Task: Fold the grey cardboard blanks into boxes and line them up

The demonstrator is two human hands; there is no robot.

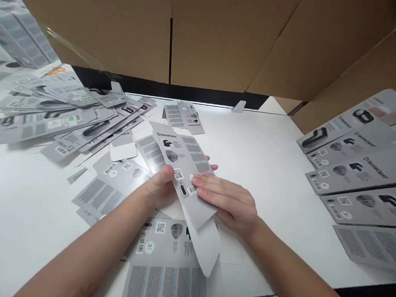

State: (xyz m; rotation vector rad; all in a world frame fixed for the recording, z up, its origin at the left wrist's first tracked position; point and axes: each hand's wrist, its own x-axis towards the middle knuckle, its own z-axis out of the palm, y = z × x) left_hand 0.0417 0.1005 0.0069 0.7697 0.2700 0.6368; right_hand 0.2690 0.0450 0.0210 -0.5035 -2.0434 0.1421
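Note:
A grey printed folding carton (175, 156) lies tilted between my hands, with a white end flap (204, 246) sticking out toward me. My left hand (159, 186) grips it from the left side, thumb along its edge; fingertips show past the far right edge, the rest hidden beneath. My right hand (230, 200) presses its joined fingers on the printed face near the right edge, its thumb out of sight. Under and around my hands lie flat carton blanks (166, 282), and more printed blanks (105, 194) are beside my left forearm.
A loose heap of flat cartons (67, 117) covers the left of the white table (268, 158). Several cartons (362, 173) stand in a row at the right. Brown cardboard panels (219, 37) wall off the back. Wrapped cartons (19, 32) are stacked at far left.

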